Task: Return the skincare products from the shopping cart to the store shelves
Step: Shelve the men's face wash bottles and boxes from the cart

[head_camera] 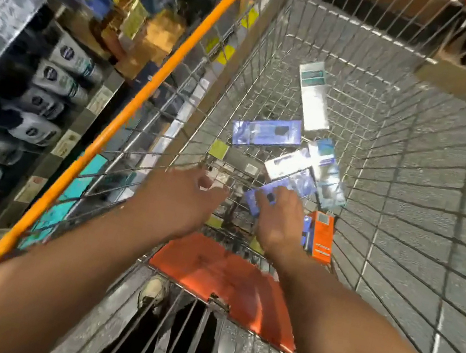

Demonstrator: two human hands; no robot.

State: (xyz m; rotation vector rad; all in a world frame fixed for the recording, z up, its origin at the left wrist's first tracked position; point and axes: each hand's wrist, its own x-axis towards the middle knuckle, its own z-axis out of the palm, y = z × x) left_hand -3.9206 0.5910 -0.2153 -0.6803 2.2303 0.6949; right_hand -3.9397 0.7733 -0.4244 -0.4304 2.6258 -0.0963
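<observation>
Store shelving (pixel 56 76) runs along the left of the view, stocked with grey tubes with dark caps (pixel 61 81) laid in a row, and blue and gold cartons higher up. Beside it stands a wire shopping cart with orange rim rails (pixel 162 76), seen from above; its mesh floor carries the skincare products.

Location of the products: 1 tall white carton with a teal band (pixel 314 95) lies toward the far end of the cart floor. 1 flat lilac-blue carton (pixel 267 132) lies near the left wall. A loose pile of 2 or 3 pale, glossy cartons (pixel 317 166) sits at the middle of the floor. 1 orange carton (pixel 322 237) stands against the near end wall, with a blue carton just beside it. All cartons are rectangular cardboard; print is too blurred to read.

Both arms reach down over the orange plastic child-seat flap (pixel 225 281) at the near end, which is the shortest path to the pile. The right hand (pixel 277 218) rests on a lilac-blue carton with a dark square mark (pixel 286 185) at the near edge of the pile; its fingers are curled over the carton's near end, apparently taking a grip. The left hand (pixel 181 195) hovers above the cart floor near the left wall, fingers loosely bent and holding nothing, probably positioned to take a second carton.

Judgement: the task is at an early or middle stage, since at least 6 cartons remain in the cart.
</observation>
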